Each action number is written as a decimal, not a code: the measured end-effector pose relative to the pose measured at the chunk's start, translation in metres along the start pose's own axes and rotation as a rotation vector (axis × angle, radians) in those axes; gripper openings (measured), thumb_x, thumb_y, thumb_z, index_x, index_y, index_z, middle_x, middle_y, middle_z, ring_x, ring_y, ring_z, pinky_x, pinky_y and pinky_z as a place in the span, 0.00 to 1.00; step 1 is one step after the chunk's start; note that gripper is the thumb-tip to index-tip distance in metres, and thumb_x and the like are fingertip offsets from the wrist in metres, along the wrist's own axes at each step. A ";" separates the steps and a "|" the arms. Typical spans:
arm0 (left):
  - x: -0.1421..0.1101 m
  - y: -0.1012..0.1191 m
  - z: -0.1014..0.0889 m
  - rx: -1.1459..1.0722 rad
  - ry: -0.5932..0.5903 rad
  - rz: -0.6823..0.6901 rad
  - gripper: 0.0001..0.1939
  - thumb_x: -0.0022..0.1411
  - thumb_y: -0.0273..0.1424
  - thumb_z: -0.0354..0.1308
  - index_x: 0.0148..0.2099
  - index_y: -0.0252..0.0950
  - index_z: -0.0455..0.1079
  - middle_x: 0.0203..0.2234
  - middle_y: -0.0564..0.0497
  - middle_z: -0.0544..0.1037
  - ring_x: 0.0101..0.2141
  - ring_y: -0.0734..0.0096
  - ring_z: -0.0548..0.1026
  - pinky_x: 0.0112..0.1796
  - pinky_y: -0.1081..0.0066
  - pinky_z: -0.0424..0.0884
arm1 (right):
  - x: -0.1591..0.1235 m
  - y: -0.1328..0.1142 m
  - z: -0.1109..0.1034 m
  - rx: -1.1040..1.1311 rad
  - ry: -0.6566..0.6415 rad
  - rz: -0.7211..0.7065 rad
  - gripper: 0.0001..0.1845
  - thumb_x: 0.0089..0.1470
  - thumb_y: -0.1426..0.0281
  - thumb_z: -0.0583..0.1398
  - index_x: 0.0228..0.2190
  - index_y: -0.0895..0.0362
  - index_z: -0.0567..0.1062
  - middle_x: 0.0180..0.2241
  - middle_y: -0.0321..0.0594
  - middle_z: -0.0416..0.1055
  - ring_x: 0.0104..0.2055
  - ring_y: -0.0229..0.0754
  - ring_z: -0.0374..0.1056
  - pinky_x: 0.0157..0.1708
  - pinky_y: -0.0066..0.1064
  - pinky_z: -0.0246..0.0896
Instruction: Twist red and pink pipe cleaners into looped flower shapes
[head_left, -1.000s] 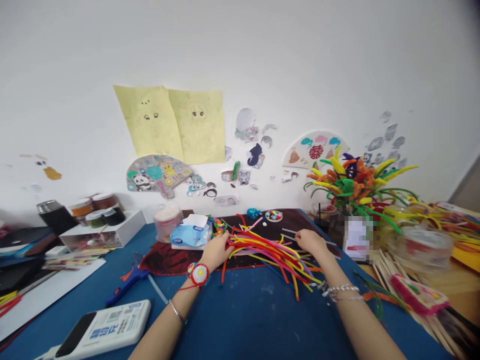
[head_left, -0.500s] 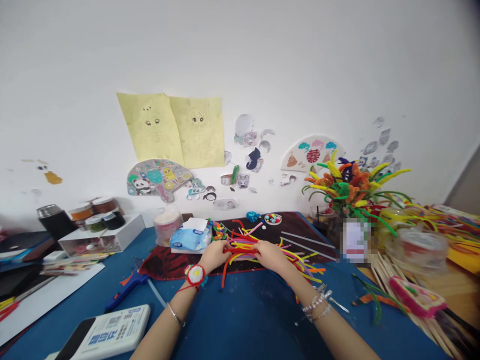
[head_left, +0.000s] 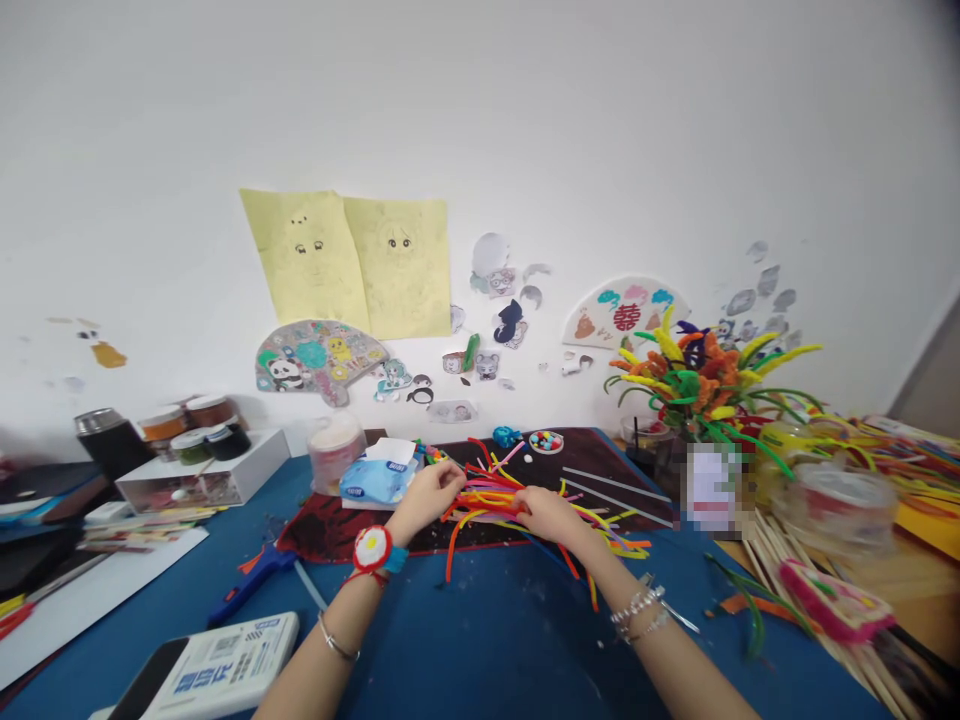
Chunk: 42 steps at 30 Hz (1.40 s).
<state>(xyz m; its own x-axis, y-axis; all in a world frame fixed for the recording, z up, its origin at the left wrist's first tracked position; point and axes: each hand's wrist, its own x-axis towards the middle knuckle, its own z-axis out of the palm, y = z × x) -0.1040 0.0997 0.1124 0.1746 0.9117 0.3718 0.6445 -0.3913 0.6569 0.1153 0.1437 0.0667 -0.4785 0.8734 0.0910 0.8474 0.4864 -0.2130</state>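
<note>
Head view looks down at a loose bundle of multicoloured pipe cleaners (head_left: pixel 487 497) lying across a dark patterned mat (head_left: pixel 337 530) on a blue worktop (head_left: pixel 480 640). Both forearms reach in from the bottom edge, angled toward each other, with the palms turned down. The left hand (head_left: pixel 427 492) sits at the bundle's left end, its fingers curled forward in a closed grip on the red, yellow and orange stems. The right hand (head_left: pixel 547 515) lies over the bundle's middle, fingers pointing left and pressed closed on the stems, just apart from the left hand. Loose ends splay out past both hands. A red-and-white pom-pom wristband (head_left: pixel 373 549) circles the left wrist, and silver bracelets (head_left: pixel 637 612) circle the right. A tissue packet (head_left: pixel 379 478) sits just beyond the left hand, thin grey rods (head_left: pixel 615 485) lie on the mat right of the bundle, and a blue glue gun (head_left: pixel 251 583) lies on the worktop to the left.
</note>
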 end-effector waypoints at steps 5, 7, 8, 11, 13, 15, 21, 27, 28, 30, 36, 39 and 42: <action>0.001 0.000 0.002 0.006 -0.007 -0.006 0.11 0.55 0.33 0.46 0.32 0.33 0.67 0.24 0.52 0.72 0.26 0.74 0.68 0.27 0.75 0.62 | 0.000 0.002 0.001 -0.010 -0.025 0.009 0.09 0.49 0.72 0.52 0.31 0.58 0.72 0.32 0.41 0.72 0.33 0.40 0.67 0.28 0.25 0.50; 0.001 -0.003 0.004 0.031 -0.020 -0.024 0.11 0.55 0.33 0.47 0.33 0.34 0.67 0.24 0.52 0.72 0.26 0.73 0.69 0.27 0.75 0.63 | 0.000 0.002 0.003 -0.018 -0.024 0.015 0.10 0.49 0.71 0.52 0.33 0.58 0.71 0.33 0.42 0.72 0.34 0.41 0.67 0.28 0.26 0.50; 0.000 -0.004 0.006 0.045 -0.024 -0.028 0.10 0.55 0.33 0.47 0.34 0.34 0.67 0.25 0.52 0.73 0.26 0.73 0.69 0.28 0.74 0.64 | 0.000 0.002 0.004 -0.022 -0.028 0.019 0.10 0.48 0.71 0.53 0.34 0.58 0.71 0.34 0.43 0.72 0.34 0.42 0.67 0.28 0.26 0.50; -0.003 -0.001 0.015 0.065 -0.021 0.036 0.09 0.55 0.31 0.49 0.36 0.35 0.68 0.31 0.50 0.74 0.31 0.71 0.70 0.34 0.73 0.65 | -0.001 0.000 0.007 -0.036 -0.052 0.021 0.09 0.47 0.72 0.53 0.31 0.59 0.72 0.33 0.45 0.71 0.33 0.44 0.67 0.28 0.28 0.51; -0.007 0.006 0.023 0.059 -0.039 0.125 0.10 0.55 0.29 0.49 0.38 0.36 0.69 0.35 0.50 0.74 0.37 0.70 0.70 0.41 0.71 0.64 | -0.002 -0.001 0.006 -0.038 -0.068 0.007 0.09 0.49 0.72 0.52 0.29 0.60 0.72 0.33 0.48 0.71 0.33 0.44 0.67 0.29 0.29 0.51; -0.011 0.015 0.030 0.041 -0.074 0.195 0.10 0.56 0.29 0.49 0.40 0.38 0.69 0.38 0.50 0.74 0.41 0.69 0.69 0.47 0.67 0.60 | -0.003 -0.003 0.000 -0.024 -0.088 -0.025 0.10 0.50 0.71 0.51 0.30 0.61 0.71 0.33 0.48 0.71 0.33 0.44 0.66 0.29 0.29 0.51; -0.008 0.028 0.014 -0.529 0.074 0.155 0.17 0.60 0.38 0.45 0.47 0.34 0.64 0.41 0.45 0.71 0.43 0.65 0.69 0.47 0.63 0.61 | -0.023 -0.005 -0.051 0.192 -0.149 -0.235 0.09 0.53 0.68 0.49 0.33 0.58 0.67 0.28 0.37 0.67 0.28 0.36 0.61 0.27 0.25 0.52; -0.011 0.034 -0.006 -0.825 -0.112 0.159 0.24 0.57 0.37 0.51 0.55 0.36 0.57 0.49 0.42 0.65 0.48 0.61 0.65 0.50 0.60 0.58 | -0.051 -0.018 -0.101 0.587 0.009 -0.332 0.10 0.56 0.65 0.47 0.35 0.56 0.64 0.26 0.32 0.60 0.26 0.33 0.55 0.27 0.25 0.52; -0.013 0.039 -0.002 -0.801 -0.154 0.166 0.26 0.54 0.36 0.55 0.55 0.37 0.56 0.50 0.42 0.64 0.49 0.61 0.64 0.50 0.61 0.58 | -0.054 -0.023 -0.103 0.617 0.012 -0.339 0.10 0.56 0.65 0.46 0.36 0.56 0.63 0.25 0.32 0.59 0.26 0.33 0.55 0.27 0.24 0.52; -0.018 0.050 0.009 -0.765 -0.216 0.184 0.30 0.50 0.33 0.60 0.55 0.37 0.56 0.50 0.42 0.64 0.51 0.61 0.62 0.51 0.62 0.58 | -0.057 -0.034 -0.104 0.625 0.031 -0.348 0.11 0.56 0.65 0.47 0.36 0.56 0.63 0.25 0.32 0.59 0.26 0.33 0.55 0.26 0.25 0.52; -0.021 0.076 0.019 -0.920 0.131 0.099 0.14 0.59 0.38 0.46 0.33 0.33 0.65 0.36 0.46 0.72 0.39 0.67 0.69 0.45 0.64 0.62 | -0.055 -0.056 -0.093 0.538 -0.075 -0.381 0.13 0.57 0.64 0.47 0.37 0.57 0.66 0.23 0.32 0.62 0.23 0.33 0.55 0.24 0.25 0.51; -0.017 0.076 -0.003 -1.199 0.279 0.081 0.13 0.60 0.36 0.45 0.28 0.34 0.59 0.25 0.52 0.69 0.29 0.74 0.69 0.39 0.68 0.66 | -0.051 -0.051 -0.088 0.549 -0.185 -0.408 0.17 0.57 0.62 0.45 0.36 0.58 0.68 0.22 0.33 0.61 0.22 0.32 0.55 0.23 0.24 0.52; -0.018 0.073 -0.035 -1.420 0.324 0.066 0.10 0.60 0.33 0.46 0.28 0.34 0.56 0.16 0.59 0.57 0.17 0.82 0.59 0.25 0.76 0.65 | -0.048 -0.036 -0.082 0.583 -0.436 -0.408 0.19 0.58 0.63 0.44 0.39 0.58 0.69 0.22 0.34 0.62 0.21 0.31 0.56 0.21 0.23 0.53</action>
<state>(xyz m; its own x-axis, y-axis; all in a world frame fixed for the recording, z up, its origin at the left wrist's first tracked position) -0.0865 0.0509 0.1767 -0.1219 0.8952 0.4286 -0.6546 -0.3971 0.6433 0.1263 0.0865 0.1502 -0.8699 0.4852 -0.0890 0.3904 0.5669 -0.7254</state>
